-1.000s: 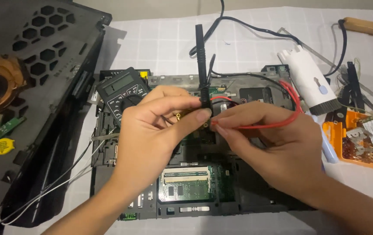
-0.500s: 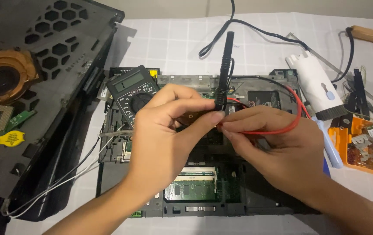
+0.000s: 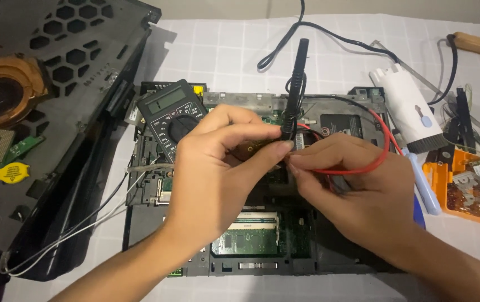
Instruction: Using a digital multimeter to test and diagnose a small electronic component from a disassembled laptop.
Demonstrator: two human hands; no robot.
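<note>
Left hand (image 3: 217, 168) pinches black probe (image 3: 293, 89) upright over laptop board (image 3: 262, 235), centre. Right hand (image 3: 357, 190) pinches red lead (image 3: 382, 140), 3 o'clock. Probe light, stiff; hold by barrel. Multimeter (image 3: 172, 114) at 10 o'clock.

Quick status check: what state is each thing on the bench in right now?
Left hand: pinching the black probe, upright.
Right hand: holding the red lead, looped.
Multimeter: lying on the laptop chassis, display lit.
Laptop chassis: opened, board exposed.
Orange tray: holding small parts.
</note>
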